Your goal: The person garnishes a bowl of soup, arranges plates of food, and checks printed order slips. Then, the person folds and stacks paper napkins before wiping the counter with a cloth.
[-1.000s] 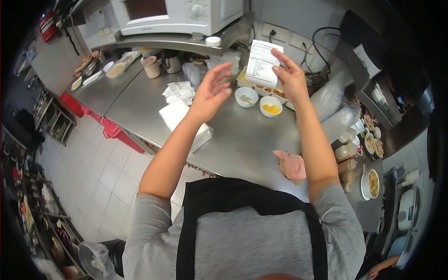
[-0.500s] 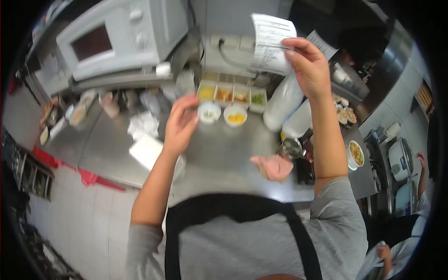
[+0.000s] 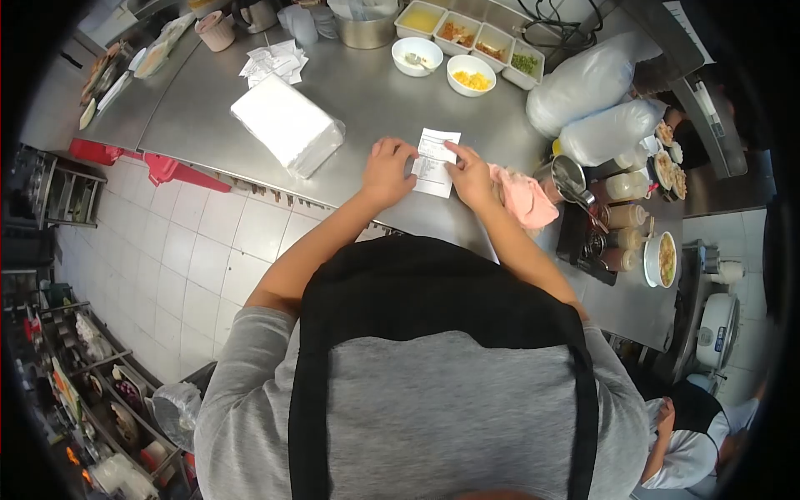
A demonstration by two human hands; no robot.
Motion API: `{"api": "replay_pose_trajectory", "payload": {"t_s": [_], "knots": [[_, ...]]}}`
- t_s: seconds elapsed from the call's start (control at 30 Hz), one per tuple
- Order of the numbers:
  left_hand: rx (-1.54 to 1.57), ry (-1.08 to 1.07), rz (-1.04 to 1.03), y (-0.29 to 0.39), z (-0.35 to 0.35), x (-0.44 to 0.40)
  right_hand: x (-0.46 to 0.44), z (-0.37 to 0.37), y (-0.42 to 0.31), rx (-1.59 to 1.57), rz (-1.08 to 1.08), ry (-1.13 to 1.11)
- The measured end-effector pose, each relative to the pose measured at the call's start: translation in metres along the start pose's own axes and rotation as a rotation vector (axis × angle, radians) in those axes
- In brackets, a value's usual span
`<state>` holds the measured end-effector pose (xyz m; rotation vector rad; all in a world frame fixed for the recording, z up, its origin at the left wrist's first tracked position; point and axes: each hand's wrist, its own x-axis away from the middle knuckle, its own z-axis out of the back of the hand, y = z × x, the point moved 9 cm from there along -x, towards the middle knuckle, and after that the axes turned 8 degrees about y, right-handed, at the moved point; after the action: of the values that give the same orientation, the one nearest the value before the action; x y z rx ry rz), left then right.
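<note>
A printed paper slip (image 3: pixel 433 171) is low over or on the steel counter (image 3: pixel 375 92), in front of my body. My right hand (image 3: pixel 472 177) pinches its right edge between thumb and fingers. At the slip's left edge is my left hand (image 3: pixel 388 172), fingers curled and thumb near the paper; whether it grips the paper is unclear. A pink cloth (image 3: pixel 525 198) lies just right of my right hand. To the left are a wrapped white stack (image 3: pixel 287 123) and a pile of crumpled slips (image 3: pixel 275 62).
Two white bowls (image 3: pixel 417 57) (image 3: pixel 472 77) stand before several food trays (image 3: pixel 492 45). Large plastic bags (image 3: pixel 592 92), a metal pot (image 3: pixel 562 177) and bottles (image 3: pixel 625 217) are at the right. A food bowl (image 3: pixel 660 259) sits beyond them. Another person (image 3: pixel 692 425) is at the lower right.
My right hand has brought the slip down from head height to near the counter. My left hand has moved in beside it, its fingers more curled. The view has tilted downward.
</note>
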<state>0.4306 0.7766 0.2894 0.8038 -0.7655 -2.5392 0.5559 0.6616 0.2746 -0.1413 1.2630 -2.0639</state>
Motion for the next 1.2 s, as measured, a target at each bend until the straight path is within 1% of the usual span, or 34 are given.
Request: {"api": "replay_pose_trajectory", "payload": {"t_s": [0.1,0.2,0.4,0.5,0.6,0.7,0.73,0.8,0.83,0.87,0.9,0.93,0.97,1.0,1.07,1.1,1.13,1.17,1.2], "knots": [[-0.037,0.000,0.042,-0.001,-0.006,0.002,0.000,0.000,0.001,-0.012,0.006,0.003],[-0.065,-0.053,0.098,-0.001,-0.011,0.001,0.000,0.001,-0.002,-0.021,0.015,0.002],[-0.133,-0.126,0.114,0.001,-0.014,0.001,0.000,0.000,-0.003,-0.008,0.017,-0.007],[-0.150,-0.135,0.087,-0.001,-0.014,0.000,0.000,-0.001,-0.002,-0.010,0.013,-0.008],[-0.476,-0.270,0.091,0.019,0.015,-0.012,-0.001,-0.002,-0.004,-0.009,-0.008,-0.011],[-0.624,-0.084,-0.003,0.012,0.040,-0.015,0.001,-0.002,-0.002,-0.005,-0.026,-0.029],[-0.538,-0.050,-0.005,0.008,0.045,-0.012,-0.001,-0.002,-0.001,-0.006,-0.025,-0.032],[-0.357,0.035,-0.045,0.002,0.051,-0.005,-0.005,0.003,-0.022,0.075,0.200,-0.011],[-0.333,0.056,-0.122,-0.005,0.046,0.001,-0.015,0.014,-0.040,0.133,0.327,0.025],[-0.305,0.115,-0.213,-0.006,0.045,0.007,-0.029,0.030,-0.072,0.100,0.454,0.019],[-0.268,0.093,-0.174,-0.021,0.032,0.016,-0.046,0.056,-0.115,0.099,0.457,-0.007],[-0.250,0.041,-0.134,-0.027,0.028,0.019,-0.062,0.090,-0.162,0.137,0.594,0.064],[-0.254,0.082,-0.180,-0.024,0.030,0.020,-0.078,0.135,-0.210,0.153,0.774,0.206],[-0.247,0.091,-0.183,-0.024,0.032,0.020,-0.087,0.177,-0.255,0.164,0.951,0.338],[-0.210,0.086,-0.171,-0.018,0.040,0.019,-0.111,0.268,-0.326,0.269,1.125,0.639],[-0.195,0.091,-0.190,-0.016,0.042,0.020,-0.123,0.313,-0.351,0.201,1.072,0.780],[-0.196,0.086,-0.182,-0.013,0.044,0.019,-0.148,0.361,-0.357,0.043,1.041,0.900],[-0.190,0.084,-0.178,-0.011,0.045,0.018,-0.167,0.397,-0.370,-0.172,1.043,0.865],[-0.184,0.080,-0.170,-0.011,0.045,0.019,-0.170,0.426,-0.388,-0.088,1.131,0.964]]}}
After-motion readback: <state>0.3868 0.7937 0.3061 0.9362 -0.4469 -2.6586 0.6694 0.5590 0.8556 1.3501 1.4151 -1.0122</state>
